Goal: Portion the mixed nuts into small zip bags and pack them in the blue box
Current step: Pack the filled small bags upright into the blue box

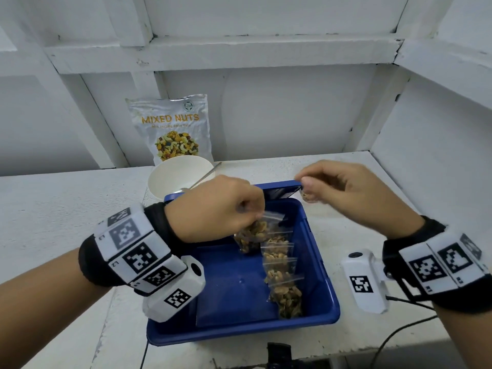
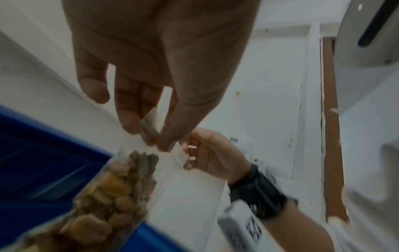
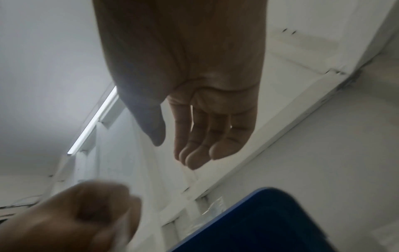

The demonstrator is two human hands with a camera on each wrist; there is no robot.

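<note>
the white painted surface (image 1: 66, 209) carries the shallow blue plastic box (image 1: 323, 314) right in front of the person, likely so each finished portion drops in with little travel. behind it a silver mixed nuts pouch (image 1: 170, 129) leans on the wall, with a white paper bowl (image 1: 162, 179) just in front. four filled clear zip bags (image 1: 282, 272) lie overlapped in a row along the box's right side, probably to save room. the left hand (image 1: 215, 209) pinches the top edge of another clear zip bag of nuts (image 1: 253, 235), hanging it over the box ready to set down. the right hand (image 1: 346, 190) hovers nearby, fingers loosely curled; its grip seems to hold nothing.
</note>
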